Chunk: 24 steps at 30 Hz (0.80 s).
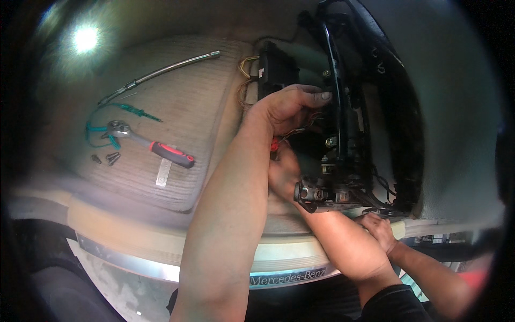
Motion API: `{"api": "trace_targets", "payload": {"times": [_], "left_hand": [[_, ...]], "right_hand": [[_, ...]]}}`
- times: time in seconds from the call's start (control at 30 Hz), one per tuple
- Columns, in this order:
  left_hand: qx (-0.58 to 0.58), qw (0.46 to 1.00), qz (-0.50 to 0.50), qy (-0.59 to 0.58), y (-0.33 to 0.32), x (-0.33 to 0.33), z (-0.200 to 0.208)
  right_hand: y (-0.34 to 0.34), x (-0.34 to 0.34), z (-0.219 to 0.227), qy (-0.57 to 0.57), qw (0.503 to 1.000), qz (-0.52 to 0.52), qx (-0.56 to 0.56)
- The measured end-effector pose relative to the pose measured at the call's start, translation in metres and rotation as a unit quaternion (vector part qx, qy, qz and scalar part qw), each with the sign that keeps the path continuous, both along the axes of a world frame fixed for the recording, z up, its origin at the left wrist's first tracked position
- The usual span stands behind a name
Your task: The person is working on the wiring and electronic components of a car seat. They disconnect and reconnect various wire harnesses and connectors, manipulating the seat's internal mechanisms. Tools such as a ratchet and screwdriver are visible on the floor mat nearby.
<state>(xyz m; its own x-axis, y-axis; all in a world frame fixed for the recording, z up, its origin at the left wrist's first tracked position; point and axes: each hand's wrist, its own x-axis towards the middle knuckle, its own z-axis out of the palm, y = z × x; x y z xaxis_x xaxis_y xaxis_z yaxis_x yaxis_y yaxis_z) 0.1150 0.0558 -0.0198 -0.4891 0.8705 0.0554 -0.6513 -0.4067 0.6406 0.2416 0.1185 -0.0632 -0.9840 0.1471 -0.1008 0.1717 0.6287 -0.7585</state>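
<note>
Among the parts under a car seat, my left hand [289, 109] is curled with its thumb stretched toward a black metal seat rail [337, 91]. Its other fingers are mostly hidden, so what they hold is not plain. Just below it, thin brown wires [300, 129] run toward a small red piece [274, 144]. My right hand [284, 170] reaches in under the seat frame and closes at that red piece; part of its fingers is covered by my left forearm. A black box-shaped module [277, 70] lies beyond my left hand, with yellowish wires [247, 68] at its side.
A ribbed floor mat [182, 102] carries a ratchet [155, 147], a long metal bar [166, 68], a green probe with cord [140, 111] and several bolts [112, 158]. Another person's hand [378, 231] touches the seat base at right. The door sill [214, 263] runs along the front.
</note>
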Motion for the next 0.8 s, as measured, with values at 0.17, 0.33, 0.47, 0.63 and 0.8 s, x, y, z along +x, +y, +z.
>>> {"api": "trace_targets", "payload": {"times": [0.17, 0.33, 0.47, 0.63, 0.8], "left_hand": [[0.025, 0.999, 0.006, 0.020, 0.001, 0.001, -0.004], [-0.035, 0.999, -0.002, 0.037, -0.001, -0.007, 0.003], [-0.230, 0.952, 0.013, 0.202, -0.024, -0.017, 0.031], [-0.354, 0.886, 0.149, 0.260, -0.066, -0.038, 0.040], [-0.362, 0.778, 0.511, 0.046, -0.099, -0.061, 0.029]], "right_hand": [[-0.002, 0.001, 0.004, -0.018, 0.999, -0.002, -0.032], [-0.006, 0.001, 0.007, -0.007, 1.000, 0.004, -0.019], [-0.002, 0.002, -0.004, 0.011, 0.999, -0.011, -0.042], [-0.002, 0.001, -0.013, 0.003, 0.998, -0.026, -0.059], [-0.003, 0.000, -0.020, 0.006, 0.987, -0.041, -0.153]]}}
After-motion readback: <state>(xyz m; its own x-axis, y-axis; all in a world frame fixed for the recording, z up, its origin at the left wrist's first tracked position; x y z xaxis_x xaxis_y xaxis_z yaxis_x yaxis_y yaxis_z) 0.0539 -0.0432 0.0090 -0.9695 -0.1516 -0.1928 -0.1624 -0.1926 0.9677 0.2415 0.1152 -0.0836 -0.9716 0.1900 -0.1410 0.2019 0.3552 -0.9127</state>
